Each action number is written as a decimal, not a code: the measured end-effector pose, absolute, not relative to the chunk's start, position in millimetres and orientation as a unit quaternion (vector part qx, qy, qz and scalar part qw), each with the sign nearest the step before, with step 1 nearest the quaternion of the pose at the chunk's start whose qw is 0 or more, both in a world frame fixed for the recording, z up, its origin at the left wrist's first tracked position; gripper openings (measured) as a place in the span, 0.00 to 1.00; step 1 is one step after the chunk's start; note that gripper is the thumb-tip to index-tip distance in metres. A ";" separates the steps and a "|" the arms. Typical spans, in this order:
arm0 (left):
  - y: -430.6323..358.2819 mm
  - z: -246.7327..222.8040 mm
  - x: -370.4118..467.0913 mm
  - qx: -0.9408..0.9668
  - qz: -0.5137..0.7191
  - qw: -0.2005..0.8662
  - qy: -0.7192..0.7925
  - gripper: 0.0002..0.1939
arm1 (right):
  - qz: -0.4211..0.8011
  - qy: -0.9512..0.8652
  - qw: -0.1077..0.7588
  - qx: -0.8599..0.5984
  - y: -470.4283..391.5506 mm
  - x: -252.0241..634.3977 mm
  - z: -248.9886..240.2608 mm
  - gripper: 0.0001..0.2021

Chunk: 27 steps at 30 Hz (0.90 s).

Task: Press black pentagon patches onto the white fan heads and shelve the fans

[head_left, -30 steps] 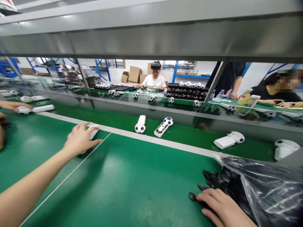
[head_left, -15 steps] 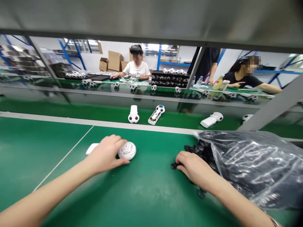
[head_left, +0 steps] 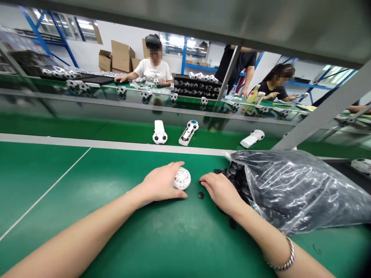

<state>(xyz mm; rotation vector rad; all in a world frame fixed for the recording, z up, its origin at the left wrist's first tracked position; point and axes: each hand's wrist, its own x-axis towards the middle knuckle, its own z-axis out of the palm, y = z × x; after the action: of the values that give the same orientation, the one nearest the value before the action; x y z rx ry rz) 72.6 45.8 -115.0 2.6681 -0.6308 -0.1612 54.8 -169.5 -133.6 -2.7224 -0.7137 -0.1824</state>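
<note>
My left hand (head_left: 164,182) is closed around a white device with a round football-patterned head (head_left: 182,178). Its openwork face points up between my thumb and fingers, while the handle is mostly hidden under the hand and wrist. My right hand (head_left: 218,191) hovers at the left side of a heap of small black pieces (head_left: 238,177), its fingertips pressed together. What they pinch, if anything, is hidden. One loose black five-sided piece (head_left: 201,195) lies on the green table just below those fingertips, between the two hands.
A clear plastic bag (head_left: 301,189) full of black pieces lies at right. Behind a pale rail (head_left: 116,146), several football-headed devices (head_left: 160,133) rest on a green belt, one showing its open inside (head_left: 188,133). A slanted grey post (head_left: 321,104) stands right. Co-workers sit across.
My left hand has carried the white device rightward, closer to my right hand. My right fingertips have moved off the loose black piece, slightly away from me. The camera view has shifted.
</note>
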 end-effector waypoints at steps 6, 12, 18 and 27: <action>42.0 -115.2 66.0 0.940 -0.056 0.230 -0.244 0.46 | -0.058 -0.268 0.430 -0.860 -156.6 36.3 -122.2 0.03; 36.4 -112.3 57.8 0.924 -0.052 0.250 -0.285 0.41 | -0.072 -0.290 0.427 -0.853 -144.4 26.4 -123.2 0.04; 36.3 -107.5 58.3 0.920 -0.065 0.254 -0.290 0.36 | -0.063 -0.279 0.432 -0.855 -142.9 26.0 -128.5 0.04; 37.9 -109.7 60.9 0.913 -0.068 0.263 -0.304 0.32 | -0.010 -0.232 0.482 -0.845 -142.5 28.3 -136.9 0.25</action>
<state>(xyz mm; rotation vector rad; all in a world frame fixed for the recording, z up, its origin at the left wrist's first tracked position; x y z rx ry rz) 60.9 37.9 -109.7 2.4692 -0.8207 -0.1844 28.3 -142.5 -136.9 -2.0596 -0.5666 -0.0249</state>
